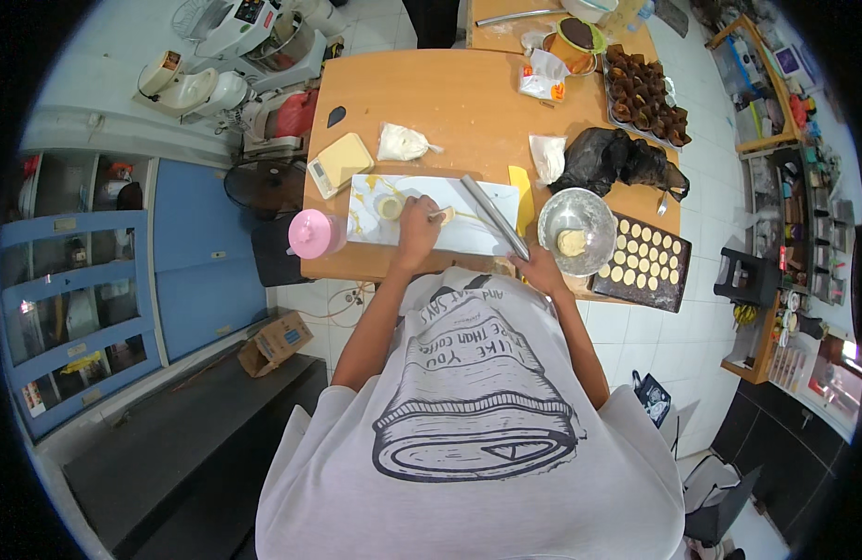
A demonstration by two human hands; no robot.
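Note:
My right hand [541, 271] is closed round the near end of a metal rolling pin [494, 217], which lies slantwise over a white marble-patterned board [365, 229]. Over the middle of that board, my left hand [419, 229] has its fingers pinched at a small pale piece [445, 216], too small to make out. Just left of the left fingers is a round, pale yellowish thing [389, 207]. Close to my right hand stands a metal bowl [580, 210] with a lump of dough [572, 243] in it. Beside the bowl, a dark tray [669, 294] bears rows of small round dough pieces.
A pink lidded jug [314, 233] stands at the table's left edge, near a kitchen scale [340, 165]. A bag of white powder [405, 142] lies beyond the board. A yellow scraper [521, 191], black plastic bags [599, 161] and a tray of brown paper cups [641, 98] are on the right.

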